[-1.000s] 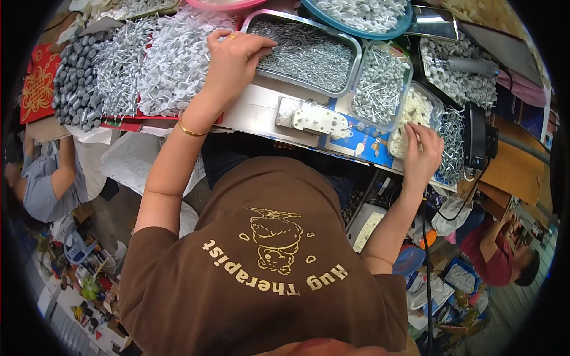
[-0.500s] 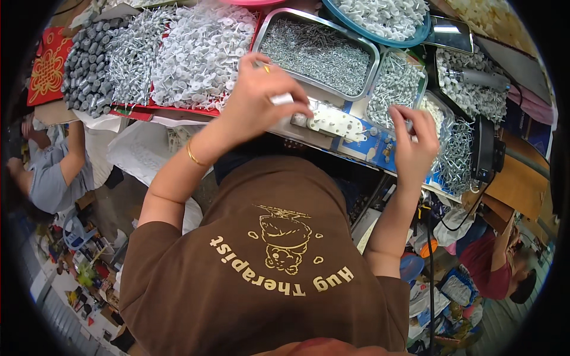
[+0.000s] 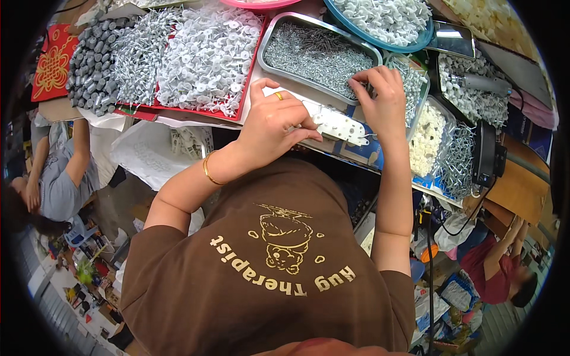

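Observation:
My left hand (image 3: 274, 124) is at the left end of a white perforated fixture (image 3: 343, 129), its thumb and fingers drawn together. Whatever they hold, if anything, is hidden. My right hand (image 3: 383, 99) reaches to the right end of a metal tray (image 3: 270, 66) full of small screws. The thumb and index finger come together near the tray's rim, and I cannot see what is between them. Just right of that hand, partly covered by it, lies a container of white-capped nails (image 3: 414, 89).
White plastic caps with nails (image 3: 205, 59), loose nails (image 3: 139, 65) and grey plugs (image 3: 92, 71) lie at the left. A blue bowl (image 3: 430, 40) of white clips and a phone (image 3: 452, 39) stand farther back. Cream pieces (image 3: 426, 139) and long screws (image 3: 458, 160) are at the right.
My right hand has moved left and away from me to the metal tray. My left hand has come lower, beside the fixture; the white piece seen at its fingers no longer shows.

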Available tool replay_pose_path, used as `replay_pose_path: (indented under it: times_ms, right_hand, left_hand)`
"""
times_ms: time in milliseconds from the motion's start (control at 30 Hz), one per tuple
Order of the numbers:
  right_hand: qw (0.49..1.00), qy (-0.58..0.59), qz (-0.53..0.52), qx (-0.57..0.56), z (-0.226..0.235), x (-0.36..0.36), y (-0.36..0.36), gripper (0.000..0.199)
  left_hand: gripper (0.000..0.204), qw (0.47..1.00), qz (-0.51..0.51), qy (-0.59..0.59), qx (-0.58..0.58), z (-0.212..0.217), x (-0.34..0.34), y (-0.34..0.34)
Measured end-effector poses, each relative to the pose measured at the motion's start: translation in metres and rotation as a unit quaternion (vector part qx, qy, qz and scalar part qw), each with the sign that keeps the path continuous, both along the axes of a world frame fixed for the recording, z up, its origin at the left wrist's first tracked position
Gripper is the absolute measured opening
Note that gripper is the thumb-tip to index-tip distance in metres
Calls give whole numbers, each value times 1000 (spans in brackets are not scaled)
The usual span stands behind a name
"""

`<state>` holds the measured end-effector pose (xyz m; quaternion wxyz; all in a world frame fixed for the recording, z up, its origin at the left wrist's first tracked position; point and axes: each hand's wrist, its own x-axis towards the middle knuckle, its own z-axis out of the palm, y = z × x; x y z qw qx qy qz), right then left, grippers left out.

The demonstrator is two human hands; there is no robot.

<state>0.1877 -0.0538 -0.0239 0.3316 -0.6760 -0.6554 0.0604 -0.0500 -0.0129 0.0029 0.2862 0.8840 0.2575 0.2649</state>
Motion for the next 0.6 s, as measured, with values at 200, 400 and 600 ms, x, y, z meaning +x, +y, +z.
replay_pose_path:
  times_ms: [200, 400, 600]
  right_hand:
    - [990, 129, -42, -49, 12, 4, -10, 9]
    - [966, 254, -37, -19, 65, -19, -41, 10]
    - [987, 144, -9, -66, 41, -30, -61, 10]
  left_hand:
    - [22, 1000, 0, 0, -8, 2, -2, 2]
    - [21, 1000, 3, -3, -12, 8, -2, -1]
    - [20, 1000, 10, 4, 2, 1, 2, -3]
